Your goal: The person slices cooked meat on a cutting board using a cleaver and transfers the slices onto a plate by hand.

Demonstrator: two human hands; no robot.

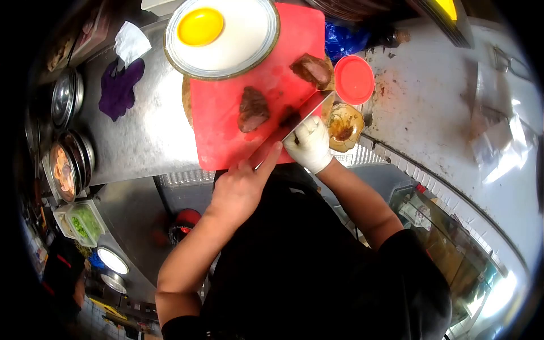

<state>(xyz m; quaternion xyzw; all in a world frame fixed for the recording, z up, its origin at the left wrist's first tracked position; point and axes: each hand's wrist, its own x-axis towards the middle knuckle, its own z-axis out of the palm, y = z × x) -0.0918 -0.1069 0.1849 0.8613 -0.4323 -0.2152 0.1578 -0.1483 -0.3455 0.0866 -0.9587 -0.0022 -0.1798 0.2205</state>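
My bare left hand [239, 190] is closed around a knife [303, 118], its index finger stretched along the blade. The blade slants up to the right across a red cutting board [221, 153]. My right hand [309, 144], in a white glove, has its fingers curled close against the blade; whatever lies under them is hidden. A dark piece of meat [290, 117] shows just beyond the blade. Two larger browned pieces, one at the board's middle [253, 109] and another at its upper right [311, 71], lie apart from the knife.
A large plate [249, 42] with a yellow oval dish [200, 26] overlaps the board's upper left. Right of the board are a red round lid [354, 79] and a stained bowl [344, 127]. A purple glove [120, 88] lies left; pans and food containers line the far left.
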